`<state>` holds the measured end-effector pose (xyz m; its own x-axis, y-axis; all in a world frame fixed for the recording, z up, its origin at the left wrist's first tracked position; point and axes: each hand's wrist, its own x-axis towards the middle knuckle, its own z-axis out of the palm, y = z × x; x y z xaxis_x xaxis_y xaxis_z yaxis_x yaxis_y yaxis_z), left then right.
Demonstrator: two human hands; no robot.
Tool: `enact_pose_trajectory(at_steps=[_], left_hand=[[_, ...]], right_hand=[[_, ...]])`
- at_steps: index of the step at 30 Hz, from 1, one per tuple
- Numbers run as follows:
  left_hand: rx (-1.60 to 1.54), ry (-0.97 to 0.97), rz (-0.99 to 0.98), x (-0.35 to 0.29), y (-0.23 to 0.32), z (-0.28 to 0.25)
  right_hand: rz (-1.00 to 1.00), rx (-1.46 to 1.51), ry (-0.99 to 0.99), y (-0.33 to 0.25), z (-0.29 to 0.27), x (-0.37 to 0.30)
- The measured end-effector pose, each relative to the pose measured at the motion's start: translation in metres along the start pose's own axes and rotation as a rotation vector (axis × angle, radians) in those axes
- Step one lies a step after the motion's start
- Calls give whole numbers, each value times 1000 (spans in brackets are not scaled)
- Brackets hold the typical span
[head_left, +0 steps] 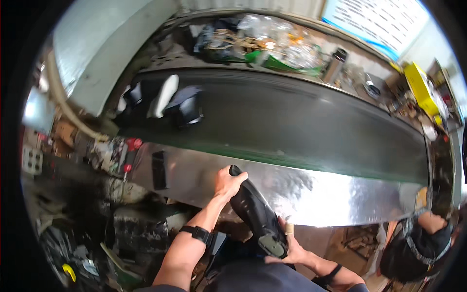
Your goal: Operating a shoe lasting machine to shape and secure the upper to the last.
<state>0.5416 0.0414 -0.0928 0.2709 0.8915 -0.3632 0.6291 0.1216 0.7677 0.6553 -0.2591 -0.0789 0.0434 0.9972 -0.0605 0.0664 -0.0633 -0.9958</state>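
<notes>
A long black shoe (254,207) is held aslant in front of me, close to my body. My left hand (229,184) is closed round its narrow far end, thumb on top. At the near end, by a grey-green patch on the shoe, my right hand (293,247) grips the side. A small tan piece (289,228) shows at that hand's fingers; whether it is a finger wrap or a tool handle I cannot tell. A metal ledge (204,168) lies just beyond the shoe.
Past the ledge runs a dark conveyor belt (292,121), with a white shoe last (166,95) and blurred dark pieces at its left. A black block (159,170) sits on the ledge. Plastic bags (262,29) and a flask (335,64) line the back shelf. Another person (413,248) is at right.
</notes>
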Motion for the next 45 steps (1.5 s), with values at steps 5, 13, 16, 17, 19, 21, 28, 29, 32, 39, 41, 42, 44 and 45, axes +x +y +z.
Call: enact_pose_trajectory(at_steps=[5, 13, 16, 17, 19, 21, 28, 29, 32, 39, 41, 42, 44, 45], left_hand=[[-239, 210, 127, -59, -4, -126], [-276, 732, 148, -217, -81, -300], [-407, 1204, 29, -286, -147, -362], [-427, 1230, -20, -314, -149, -390], [-485, 1290, -154, -366, -192, -441], [-900, 1292, -98, -415, -225, -489], [-1446, 1375, 156, -501, -278, -501], [-1605, 1255, 103, -508, -299, -489], [-1685, 1236, 68, -510, -319, -481], [-1655, 1227, -171, -501, -347, -513], [-1688, 1242, -134, -496, -353, -516], [-1716, 1262, -99, -494, -357, -517], [-1762, 1229, -95, -494, -358, -517], [-1799, 1205, -87, -495, -359, -516]], right_hand=[[219, 434, -121, -26, 12, 82], [209, 260, -292, -118, 215, 137], [-43, 103, -369, -127, 315, 133], [-123, 95, -419, -140, 350, 134], [68, 278, -532, -164, 421, 118], [248, 410, -668, -187, 483, 105], [528, 452, -751, -212, 632, 100], [514, 460, -756, -207, 650, 102], [532, 573, -762, -197, 690, 107], [541, 567, -658, -184, 733, 122], [582, 522, -649, -185, 739, 123], [576, 536, -651, -185, 741, 123], [576, 538, -643, -193, 737, 120], [607, 504, -632, -201, 735, 117]])
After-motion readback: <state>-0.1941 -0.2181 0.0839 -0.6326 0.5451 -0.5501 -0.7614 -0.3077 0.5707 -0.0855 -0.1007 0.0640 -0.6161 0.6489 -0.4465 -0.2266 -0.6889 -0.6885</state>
